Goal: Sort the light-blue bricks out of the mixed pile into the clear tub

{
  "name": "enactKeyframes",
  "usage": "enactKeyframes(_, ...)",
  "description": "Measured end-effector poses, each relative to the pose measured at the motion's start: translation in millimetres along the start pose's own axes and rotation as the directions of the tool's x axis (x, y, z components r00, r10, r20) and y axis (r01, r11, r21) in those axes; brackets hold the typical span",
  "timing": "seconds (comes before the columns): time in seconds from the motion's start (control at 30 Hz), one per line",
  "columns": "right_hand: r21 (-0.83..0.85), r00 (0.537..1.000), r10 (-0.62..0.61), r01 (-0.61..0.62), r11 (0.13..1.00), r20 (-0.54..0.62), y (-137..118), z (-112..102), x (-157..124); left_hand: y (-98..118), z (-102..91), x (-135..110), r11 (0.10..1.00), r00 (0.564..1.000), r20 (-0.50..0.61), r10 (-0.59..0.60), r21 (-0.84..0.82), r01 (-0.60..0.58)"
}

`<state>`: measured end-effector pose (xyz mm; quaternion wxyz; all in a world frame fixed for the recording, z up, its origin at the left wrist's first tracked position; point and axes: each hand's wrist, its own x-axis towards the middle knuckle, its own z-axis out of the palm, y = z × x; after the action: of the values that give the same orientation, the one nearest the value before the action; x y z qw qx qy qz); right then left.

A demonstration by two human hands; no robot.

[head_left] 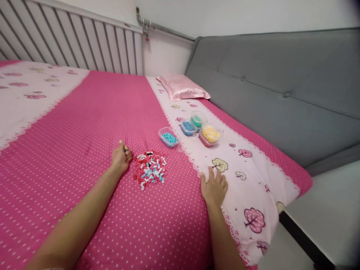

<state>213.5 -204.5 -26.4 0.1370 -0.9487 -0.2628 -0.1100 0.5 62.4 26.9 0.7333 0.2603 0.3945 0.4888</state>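
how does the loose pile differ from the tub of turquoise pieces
The loose pile mixes red, pink, white and light blue; the tub shows only turquoise pieces. The pile spreads over the bedspread, while the tub keeps its contents within clear walls. The pile lies near the left hand; the tub is farther off. Both show many small bits.

The scattered small pieces (152, 169) look like smooth, hard plastic. The tubs (170, 145) beside them are thin, clear plastic with a slight shine on their sides. The bedspread (118, 108) is matt, soft printed cloth, lightly creased. The pillow (183, 88) has glossy, satin-like fabric. The grey padded backrest (267, 71) looks like matt, tufted upholstery; the pipe (172, 30) is dull metal, the wall (253, 15) smooth and matt.
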Motion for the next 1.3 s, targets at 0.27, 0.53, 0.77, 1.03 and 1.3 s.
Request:
enactKeyframes(0.27, 0.06, 1.0, 0.006, -0.004, 0.998, -0.019, 0.7, 0.2, -0.6, 2.0, 3.5, -9.3, 1.0, 0.998, -0.062, 0.022, 0.008, -0.022)
enactKeyframes(0.53, 0.092, 1.0, 0.002, 0.0, 0.996, -0.028, 1.5, -1.9, -2.0, 21.9, 41.5, 0.6, 0.993, 0.989, -0.112, -0.1, -0.076, 0.092)
enactKeyframes(0.77, 0.12, 1.0, -0.003, 0.006, 0.993, -0.028, 3.9, -0.1, -2.3, 18.4, 101.1, 9.5, 0.972, 0.992, -0.013, -0.128, -0.201, 0.123)
enactKeyframes(1.03, 0.13, 0.998, -0.006, 0.013, 0.991, -0.06, 3.5, 2.6, -0.9, 1.0, 150.3, 22.2, 0.968, 0.994, 0.08, -0.08, -0.233, 0.097)
enactKeyframes(1.3, 0.148, 0.999, 0.008, -0.001, 0.989, -0.053, 2.1, 1.1, 0.1, -18.0, 167.2, 37.6, 0.998, 0.988, 0.157, 0.001, -0.058, 0.008)
